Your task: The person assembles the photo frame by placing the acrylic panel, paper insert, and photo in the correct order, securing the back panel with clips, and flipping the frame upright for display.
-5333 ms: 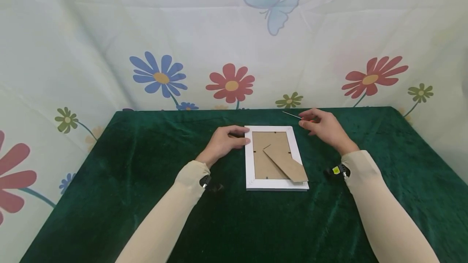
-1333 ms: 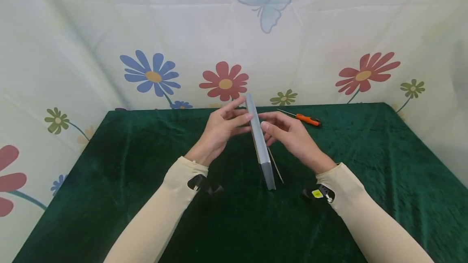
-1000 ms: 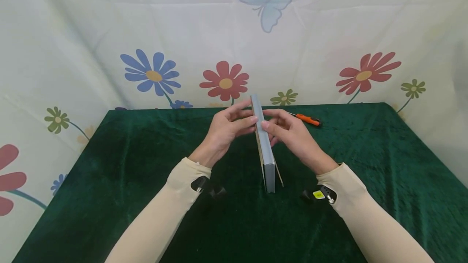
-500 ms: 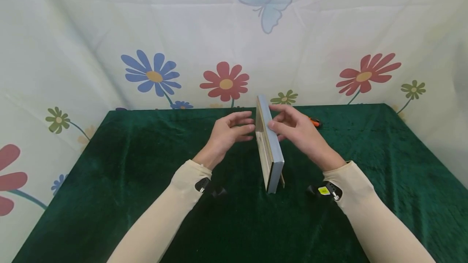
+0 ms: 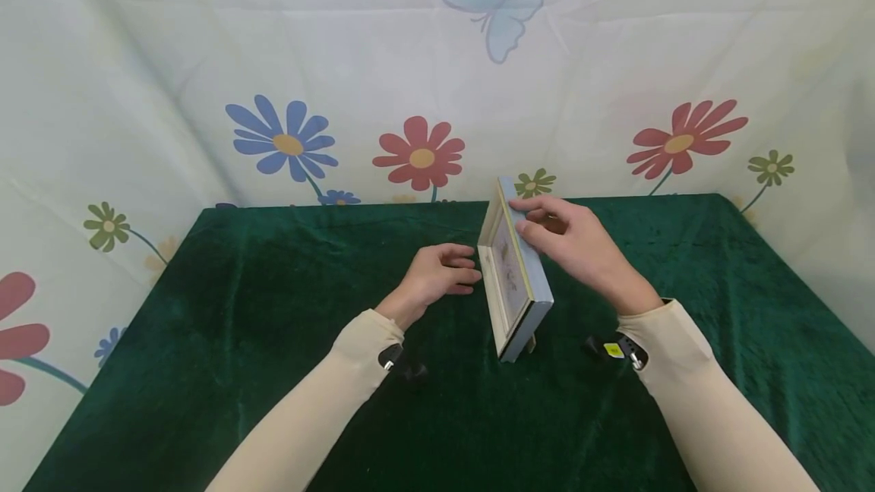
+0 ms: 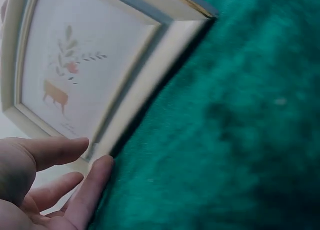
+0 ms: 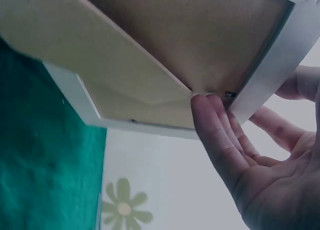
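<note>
A white picture frame (image 5: 535, 272) stands tilted on the green cloth, its glazed front turned to the left. Behind the glass, the left wrist view shows a print (image 6: 70, 65) of a plant above an orange stool. My right hand (image 5: 581, 245) holds the frame by its upper side, thumb and fingers around the edge. In the right wrist view its fingertips reach the brown backboard (image 7: 200, 35) beside the swung-out stand (image 7: 115, 50). My left hand (image 5: 434, 275) is beside the lower front, fingers loosely bent, its fingertips close to the frame's edge; contact is unclear.
Green velvet cloth (image 5: 307, 310) covers the table. A white backdrop (image 5: 342, 44) with printed flowers and a butterfly rises behind its far edge. The orange screwdriver seen earlier is hidden from view now.
The frame went from lying face down to standing on edge, and its front has turned toward the head camera. My right hand released the screwdriver earlier; my left hand let go and moved lower.
</note>
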A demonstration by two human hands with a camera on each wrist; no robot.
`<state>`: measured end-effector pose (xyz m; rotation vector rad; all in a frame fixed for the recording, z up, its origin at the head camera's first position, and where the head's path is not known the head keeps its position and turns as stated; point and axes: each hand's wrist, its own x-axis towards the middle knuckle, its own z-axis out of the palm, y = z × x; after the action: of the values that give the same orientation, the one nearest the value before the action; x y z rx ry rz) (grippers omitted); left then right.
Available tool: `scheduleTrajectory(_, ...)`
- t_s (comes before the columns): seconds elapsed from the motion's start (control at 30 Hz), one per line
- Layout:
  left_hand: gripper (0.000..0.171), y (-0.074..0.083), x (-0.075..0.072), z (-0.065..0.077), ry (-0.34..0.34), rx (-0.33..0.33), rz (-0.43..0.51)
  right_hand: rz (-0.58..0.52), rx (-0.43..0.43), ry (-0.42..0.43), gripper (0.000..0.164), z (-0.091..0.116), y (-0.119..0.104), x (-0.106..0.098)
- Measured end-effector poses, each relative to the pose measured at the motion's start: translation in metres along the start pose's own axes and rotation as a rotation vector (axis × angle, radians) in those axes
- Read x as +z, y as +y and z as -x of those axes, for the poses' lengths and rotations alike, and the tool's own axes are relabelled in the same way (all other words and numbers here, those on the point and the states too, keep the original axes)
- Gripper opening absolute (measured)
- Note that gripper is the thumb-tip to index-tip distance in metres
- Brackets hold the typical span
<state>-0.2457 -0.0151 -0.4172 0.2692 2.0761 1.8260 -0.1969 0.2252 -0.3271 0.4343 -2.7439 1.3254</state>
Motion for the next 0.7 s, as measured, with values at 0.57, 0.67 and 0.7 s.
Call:
scheduleTrajectory(0.57, 0.047, -0.002, 0.008, 0.003, 0.006, -0.007, -0.080, 0.137, 0.070, 0.110, 0.043, 0.003, -0.006, -0.012)
scheduleTrajectory(0.67, 0.048, -0.002, 0.008, 0.003, 0.005, -0.007, -0.080, 0.123, 0.072, 0.123, 0.043, 0.003, -0.005, -0.012)
scheduleTrajectory(0.7, 0.049, -0.002, 0.008, 0.003, 0.005, -0.008, -0.080, 0.122, 0.070, 0.127, 0.043, 0.003, -0.004, -0.012)
